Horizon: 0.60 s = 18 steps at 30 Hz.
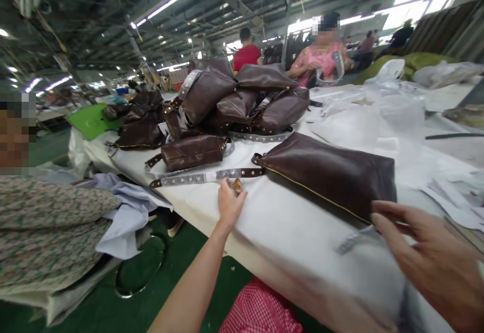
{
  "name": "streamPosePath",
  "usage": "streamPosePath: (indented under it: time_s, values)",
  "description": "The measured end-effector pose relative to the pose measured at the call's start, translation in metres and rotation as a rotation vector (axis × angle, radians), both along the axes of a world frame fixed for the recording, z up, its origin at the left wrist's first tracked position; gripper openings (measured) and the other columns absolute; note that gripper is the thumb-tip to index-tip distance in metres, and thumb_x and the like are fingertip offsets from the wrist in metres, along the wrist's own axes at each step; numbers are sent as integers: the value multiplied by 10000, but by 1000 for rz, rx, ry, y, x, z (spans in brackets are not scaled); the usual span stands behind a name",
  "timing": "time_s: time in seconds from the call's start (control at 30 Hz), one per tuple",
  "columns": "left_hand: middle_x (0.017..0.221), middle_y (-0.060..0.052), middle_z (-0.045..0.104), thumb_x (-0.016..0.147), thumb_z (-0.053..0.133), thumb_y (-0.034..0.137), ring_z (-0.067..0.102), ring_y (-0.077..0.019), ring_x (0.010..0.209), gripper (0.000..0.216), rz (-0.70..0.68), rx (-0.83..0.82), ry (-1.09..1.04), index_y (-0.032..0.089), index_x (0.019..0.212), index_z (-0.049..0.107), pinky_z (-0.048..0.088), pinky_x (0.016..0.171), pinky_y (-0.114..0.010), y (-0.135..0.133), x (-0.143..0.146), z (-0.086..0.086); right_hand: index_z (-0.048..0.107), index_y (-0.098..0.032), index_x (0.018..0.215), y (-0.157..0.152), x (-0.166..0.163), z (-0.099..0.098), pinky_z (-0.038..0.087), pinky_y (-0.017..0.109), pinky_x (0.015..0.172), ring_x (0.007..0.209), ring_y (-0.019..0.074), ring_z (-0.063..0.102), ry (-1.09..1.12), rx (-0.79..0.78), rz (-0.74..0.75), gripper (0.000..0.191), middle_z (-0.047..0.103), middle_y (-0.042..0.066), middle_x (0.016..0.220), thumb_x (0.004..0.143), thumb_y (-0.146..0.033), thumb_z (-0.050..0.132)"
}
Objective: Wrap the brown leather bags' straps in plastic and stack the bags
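Far L, a co-worker in patterned cloth by the near edge of the white-covered desk. Next, a bright green sheet w/ a small heap of dark bags beside it, then a small brown bag lying alone. In front of that, a studded strap, partly in clear wrap, runs to the L end of the large bag — can't tell if joined. Behind: big pile of brown bags.

L hand, approx. mid-desk just below the strap, pinches a small gold-coloured piece betw. thumb & fingers. To its R the large brown bag lies on the desk, gold zip along the near side. Beyond it, a co-worker in pink has a wrapped strap loop in hand. Clear plastic lies heaped further R.

R hand, blurred, is at the large bag's near R corner, fingers part-bent — can't tell if gripping.
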<state>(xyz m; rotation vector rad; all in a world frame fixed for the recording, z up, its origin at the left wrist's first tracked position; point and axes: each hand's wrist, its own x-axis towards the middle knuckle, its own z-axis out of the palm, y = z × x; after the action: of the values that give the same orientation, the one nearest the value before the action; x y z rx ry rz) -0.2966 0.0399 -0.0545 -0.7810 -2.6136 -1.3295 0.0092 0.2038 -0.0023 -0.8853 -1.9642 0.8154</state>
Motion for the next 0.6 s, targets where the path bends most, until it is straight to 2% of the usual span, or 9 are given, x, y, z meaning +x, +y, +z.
streamPosePath:
  time_s: [0.03,0.1,0.2,0.27,0.33,0.4,0.5,0.6]
  values:
    - [1193,-147,575,713,698,269,545,-271,1149,594,9,-8,1,170,1208,384,406,981,-402,0,1,-1,606,-360,974,-10,-21,7,540,458,674,790,300,676,-75,112,41,202,678,86,941,781,-415,575]
    - [1169,-151,584,724,673,268,551,-278,1124,560,23,-17,8,160,1200,398,412,969,-407,-2,2,-3,589,-294,970,-27,-69,13,546,432,707,771,268,675,-137,266,217,177,688,76,921,842,-373,496]
    - [1154,-150,578,719,657,278,543,-293,1116,526,52,-24,37,164,1177,423,416,960,-419,-4,3,-5,568,-215,1064,-40,-145,10,524,404,832,971,269,648,-252,426,411,237,665,115,1076,884,-207,414]
    - [1123,-142,582,720,639,265,547,-295,1099,483,66,-32,50,174,1152,442,421,951,-423,-4,4,-6,544,-168,1150,-42,-194,8,484,395,918,1109,279,589,-355,520,481,332,613,151,1216,852,-98,415]
    - [1087,-130,589,709,632,242,553,-293,1071,453,64,-33,53,182,1124,459,427,942,-420,-3,4,-6,513,-142,1212,-42,-235,6,449,395,953,1154,286,559,-489,583,553,434,594,180,1243,801,-21,445]
    - [1071,-122,592,693,633,220,554,-289,1051,440,52,-22,50,188,1101,472,431,935,-413,-3,3,-7,536,-147,1179,-40,-268,6,460,398,894,1060,290,609,-613,590,611,456,650,181,1116,757,20,484]
    - [1060,-128,589,693,639,235,544,-297,1047,434,52,-19,39,181,1094,483,428,928,-413,-3,3,-7,604,-174,960,-30,-298,11,470,344,721,833,266,660,-671,542,647,313,693,116,876,706,7,582]
    - [1066,-143,581,697,642,251,532,-305,1059,451,58,-37,25,161,1111,485,422,928,-412,-3,2,-7,580,-193,849,-9,-306,34,431,288,625,736,219,628,-593,484,602,170,667,45,778,716,-136,671]
